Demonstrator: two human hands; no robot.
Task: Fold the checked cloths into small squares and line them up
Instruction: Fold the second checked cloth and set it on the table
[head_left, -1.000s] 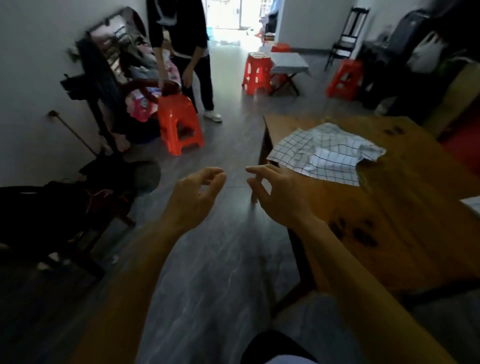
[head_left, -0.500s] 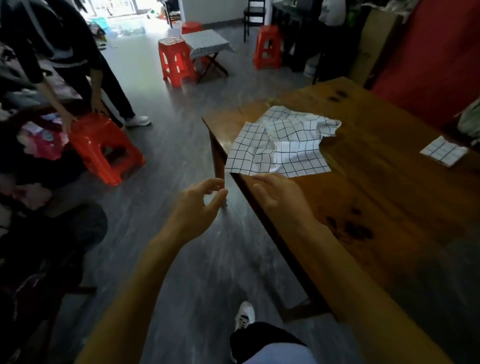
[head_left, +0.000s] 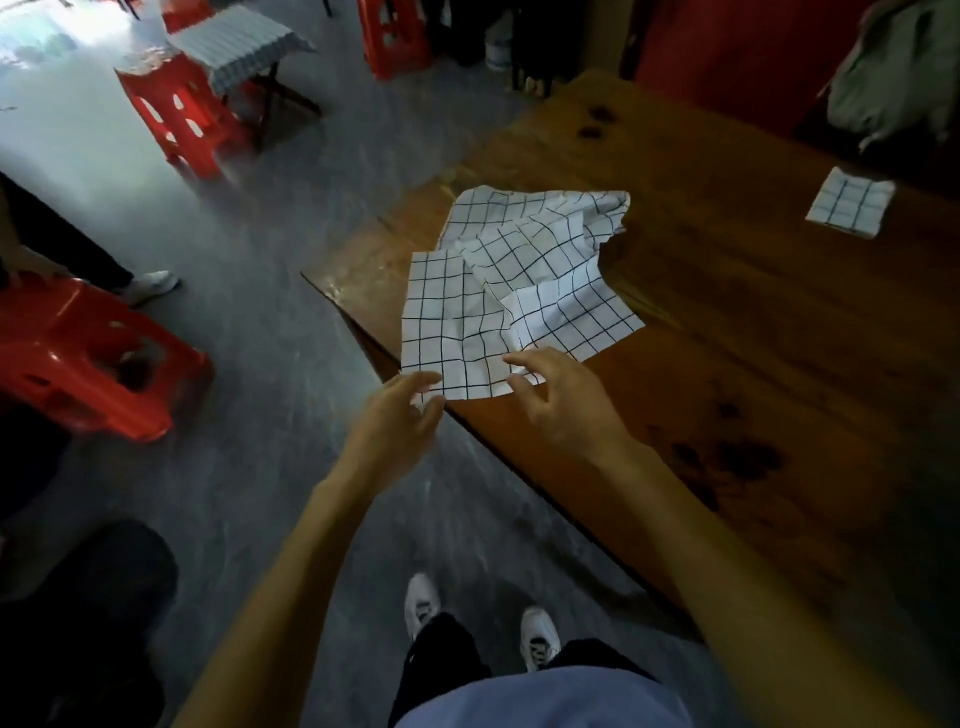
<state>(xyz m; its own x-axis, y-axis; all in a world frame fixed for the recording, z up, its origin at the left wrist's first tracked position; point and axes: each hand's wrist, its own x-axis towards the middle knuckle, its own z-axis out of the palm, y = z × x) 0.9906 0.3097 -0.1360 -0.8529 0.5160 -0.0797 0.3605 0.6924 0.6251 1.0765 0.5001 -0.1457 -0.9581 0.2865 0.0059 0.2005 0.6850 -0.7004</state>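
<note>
Crumpled checked cloth: white with a dark grid, creased, corners folded over, lying on the near-left corner of the wooden table, its near edge overhanging. Cloth count: 2, the second a folded square well apart toward the table's far right side. Left hand at the overhanging corner, fingers curled with tips touching the cloth; pinch or not, cannot tell. Right hand fingers spread at the cloth's near edge. Left of the table: 3 red stools, nearest by another person's shoe.
</note>
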